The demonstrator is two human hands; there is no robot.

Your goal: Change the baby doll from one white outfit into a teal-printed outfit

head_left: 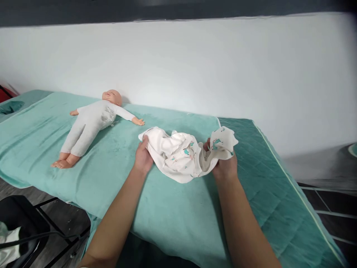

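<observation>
- I'm seeing my left hand [143, 159] gripping the left edge of a small white baby garment [182, 155], fingers curled over the cloth, thumb on top.
- My right hand [224, 166] is clamping the garment's right side, pinching a flap with teal prints and lifting it a bit off the surface.
- Both hands are sitting apart, 1 at each end of the garment, with the crumpled cloth bunching between them.
- The garment is lying on a teal blanket [117, 163] covering the table, near the middle of the view, partly resting and partly held up at the right.
- A baby doll [90, 124] in a white suit is lying on its back on the same blanket, off to the left and further away, arms spread, bare feet pointing toward the near edge. It's well apart from the garment, though 1 doll hand is reaching close to the cloth's top-left corner.
- A darker quilted teal cover [267, 175] is showing at the right of the blanket.
- A white wall [195, 67] is running behind the table.
- A black chair [25, 223] is standing at the lower left on a dark floor.
</observation>
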